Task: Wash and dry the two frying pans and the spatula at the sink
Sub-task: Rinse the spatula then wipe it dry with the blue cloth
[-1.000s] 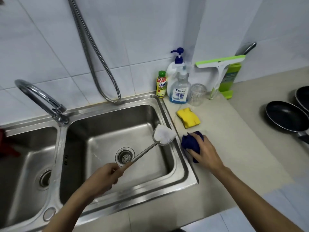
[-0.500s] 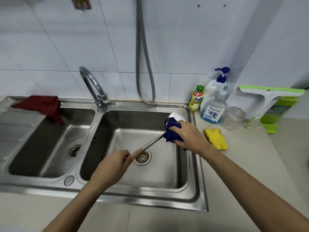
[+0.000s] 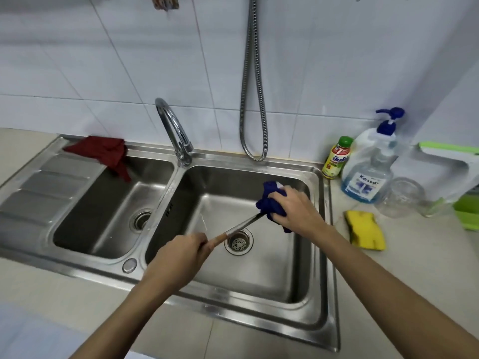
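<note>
Over the right basin of the steel double sink (image 3: pixel 320 255), the left hand (image 3: pixel 181 257) grips the wooden handle of the metal spatula (image 3: pixel 241 225) while the right hand (image 3: pixel 294 209) clamps a dark blue cloth (image 3: pixel 269 203) around its blade. Best to steady the handle and rub both blade faces, then run the cloth down the shaft.

"Kassa" on pump bottle (image 3: pixel 368 172) label; "7" on small green-capped bottle (image 3: pixel 336 158).

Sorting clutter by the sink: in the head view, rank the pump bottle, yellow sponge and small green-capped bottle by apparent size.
Largest to smallest:
1. pump bottle
2. yellow sponge
3. green-capped bottle
The sponge lies nearer the camera, so ranks two and three are unsure.
</note>
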Tool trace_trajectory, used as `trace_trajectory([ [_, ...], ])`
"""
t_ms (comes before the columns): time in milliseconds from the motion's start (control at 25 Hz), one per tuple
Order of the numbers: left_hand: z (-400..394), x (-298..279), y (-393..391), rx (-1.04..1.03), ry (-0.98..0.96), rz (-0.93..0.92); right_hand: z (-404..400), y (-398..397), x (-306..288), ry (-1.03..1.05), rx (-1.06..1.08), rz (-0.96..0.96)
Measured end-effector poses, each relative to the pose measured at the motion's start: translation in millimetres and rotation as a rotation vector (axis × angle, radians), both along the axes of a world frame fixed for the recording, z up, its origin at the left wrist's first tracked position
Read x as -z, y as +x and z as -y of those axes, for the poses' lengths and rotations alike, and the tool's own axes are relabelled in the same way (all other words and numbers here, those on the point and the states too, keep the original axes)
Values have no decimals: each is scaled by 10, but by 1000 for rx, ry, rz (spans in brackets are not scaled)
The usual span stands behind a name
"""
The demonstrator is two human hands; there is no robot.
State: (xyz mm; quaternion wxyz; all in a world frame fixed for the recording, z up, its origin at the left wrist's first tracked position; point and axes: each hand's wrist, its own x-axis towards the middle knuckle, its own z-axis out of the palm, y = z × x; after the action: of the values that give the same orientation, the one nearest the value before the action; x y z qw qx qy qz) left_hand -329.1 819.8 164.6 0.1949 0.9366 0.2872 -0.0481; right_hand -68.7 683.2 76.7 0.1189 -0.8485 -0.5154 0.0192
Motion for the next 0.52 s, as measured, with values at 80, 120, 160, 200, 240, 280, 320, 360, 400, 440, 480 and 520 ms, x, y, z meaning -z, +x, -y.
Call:
trace_trajectory([
  [80, 11, 0, 24, 25, 21, -12, -13, 158, -54, 76, 223, -40],
  [120, 26, -7, 41, 34, 27, -18, -29, 176, -71, 86, 243, -77],
  [160, 32, -13, 68, 34, 30, -23, -56, 137, -82, 72, 174, -88],
  [200, 30, -25, 108, 25, 30, -34, -82, 57, -68, 41, 70, -87],
  [240, 30, -32, 142, 18, 38, -49, -80, -33, -18, 28, -20, -76],
  [280, 35, -32, 180, 18, 48, -61, -57, -52, 28, 32, -35, -68],
  [320, 40, -21, 197, 18, 52, -67, -27, 8, 47, 32, 42, -72],
  [360, 51, -9, 201, 16, 50, -70, 12, 99, 45, 39, 167, -86],
  [400, 56, 8, 200, 11, 46, -75, 65, 183, 32, 50, 277, -96],
  [440, 66, 23, 203, 0, 40, -80, 100, 232, 34, 52, 308, -114],
  [480, 72, 41, 223, -10, 33, -82, 119, 209, 38, 40, 258, -125],
  [520, 67, 60, 255, -22, 24, -82, 122, 120, 67, 28, 159, -139],
])
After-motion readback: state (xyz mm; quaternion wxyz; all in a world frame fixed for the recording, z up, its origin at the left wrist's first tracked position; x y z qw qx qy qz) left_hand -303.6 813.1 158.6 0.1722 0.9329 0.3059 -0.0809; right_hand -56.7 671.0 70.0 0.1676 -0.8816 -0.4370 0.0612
